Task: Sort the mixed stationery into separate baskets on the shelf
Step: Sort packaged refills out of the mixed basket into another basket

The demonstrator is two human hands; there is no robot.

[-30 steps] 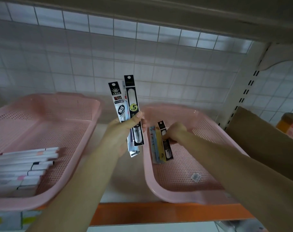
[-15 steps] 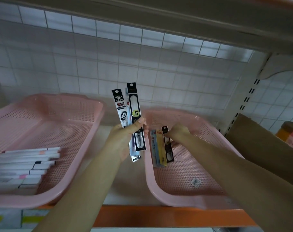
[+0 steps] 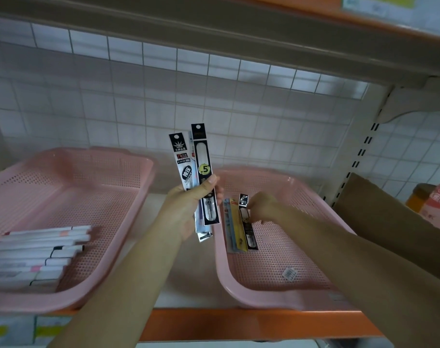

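Several packs (image 3: 202, 156): upright in my left hand (image 3: 186, 209)'s grip, just outside the right basket (image 3: 276, 301).
Right hand (image 3: 261, 208): pinching one pack (image 3: 248, 227), lying front-to-back inside it.

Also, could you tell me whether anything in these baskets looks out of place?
Only a small white barcode label, lying alone on the mesh floor of the right pink basket, apart from the refill packs. It looks like stray packaging rather than stationery.
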